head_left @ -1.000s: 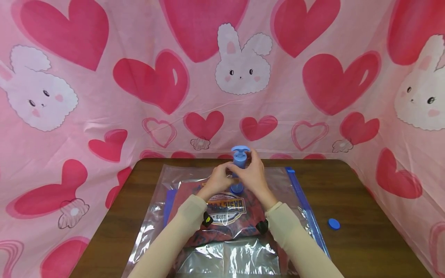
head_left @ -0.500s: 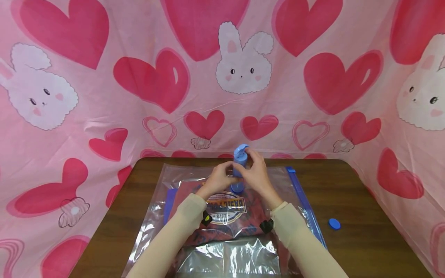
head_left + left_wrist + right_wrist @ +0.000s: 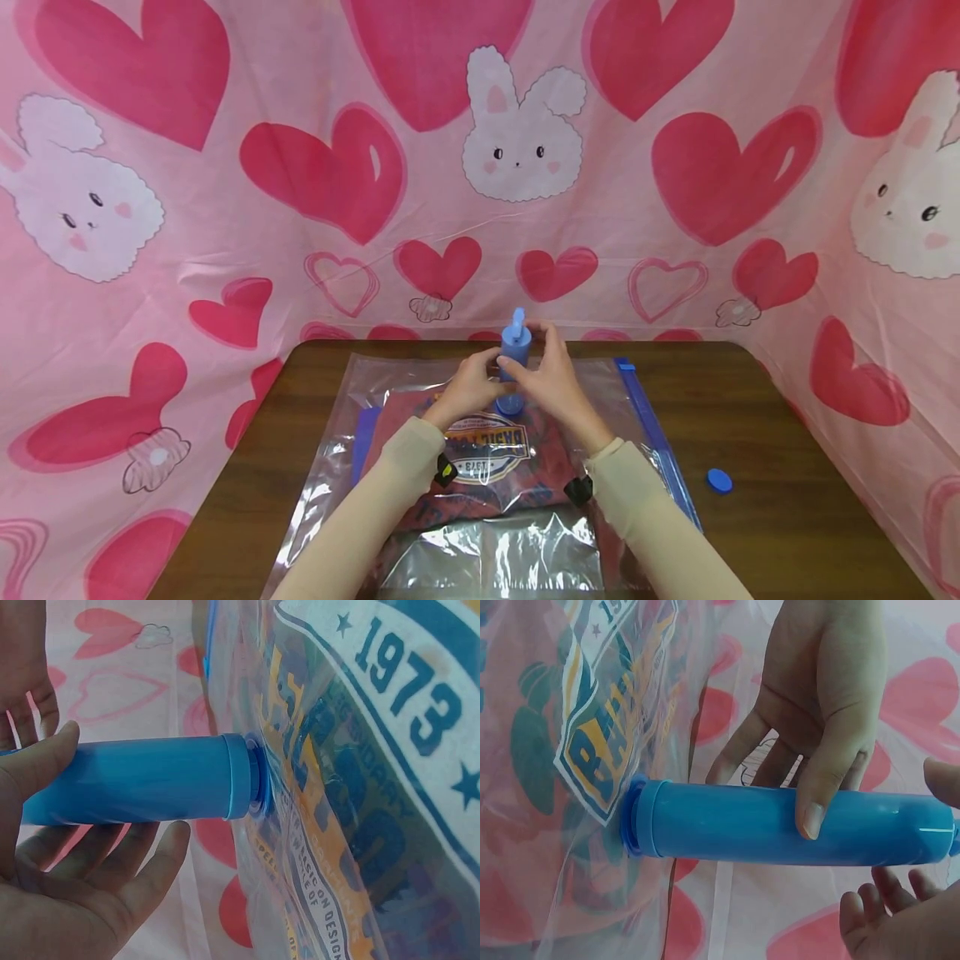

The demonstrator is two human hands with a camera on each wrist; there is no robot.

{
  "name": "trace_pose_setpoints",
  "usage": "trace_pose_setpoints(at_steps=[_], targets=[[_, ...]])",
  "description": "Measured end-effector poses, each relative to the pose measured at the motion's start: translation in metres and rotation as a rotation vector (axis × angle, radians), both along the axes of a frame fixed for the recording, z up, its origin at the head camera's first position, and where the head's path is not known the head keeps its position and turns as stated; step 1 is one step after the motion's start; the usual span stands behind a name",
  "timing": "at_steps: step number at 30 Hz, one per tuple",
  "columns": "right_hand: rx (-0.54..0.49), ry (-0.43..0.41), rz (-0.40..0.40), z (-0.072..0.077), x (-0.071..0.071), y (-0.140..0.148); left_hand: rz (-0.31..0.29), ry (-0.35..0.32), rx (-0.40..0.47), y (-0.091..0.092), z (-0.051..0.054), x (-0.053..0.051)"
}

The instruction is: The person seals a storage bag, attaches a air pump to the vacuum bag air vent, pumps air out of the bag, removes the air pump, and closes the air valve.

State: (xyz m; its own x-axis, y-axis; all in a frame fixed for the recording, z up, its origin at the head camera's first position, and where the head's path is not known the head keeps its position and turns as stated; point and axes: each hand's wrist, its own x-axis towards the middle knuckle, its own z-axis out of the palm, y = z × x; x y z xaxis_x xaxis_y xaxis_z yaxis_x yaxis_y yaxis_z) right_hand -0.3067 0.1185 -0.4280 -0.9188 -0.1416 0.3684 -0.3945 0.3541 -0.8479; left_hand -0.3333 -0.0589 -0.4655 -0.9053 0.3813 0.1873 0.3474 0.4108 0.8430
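A blue hand pump [image 3: 516, 340] stands upright on the round valve [image 3: 510, 408] of a clear plastic storage bag [image 3: 600, 383]. Inside the bag lies a folded red printed garment [image 3: 487, 492]. My left hand [image 3: 474, 385] curls round the pump's barrel, its thumb [image 3: 56, 754] lying along one side in the left wrist view. Higher up, my right hand [image 3: 553, 379] has thumb and fingers curved round the top of the barrel, just below the handle [image 3: 518, 318]. In the right wrist view, the lower end of the barrel [image 3: 705, 821] meets the valve.
A loose blue round cap [image 3: 719, 481] lies on the brown wooden table [image 3: 780, 517], right of the bag. Along the bag's right side runs a blue zip strip [image 3: 645, 408]. A pink curtain [image 3: 480, 225] with hearts and rabbits hangs behind.
The pump's handle has turned from broadside to edge-on in the head view. The right hand's fingers have shifted slightly round the top; the left hand stays about where it was.
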Motion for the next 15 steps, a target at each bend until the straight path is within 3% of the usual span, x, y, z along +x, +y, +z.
trace_pose_setpoints(at_steps=[15], targets=[[0.01,0.058,-0.169,-0.005,-0.009,-0.015,0.012,0.003,0.007,0.0,-0.001,0.001]])
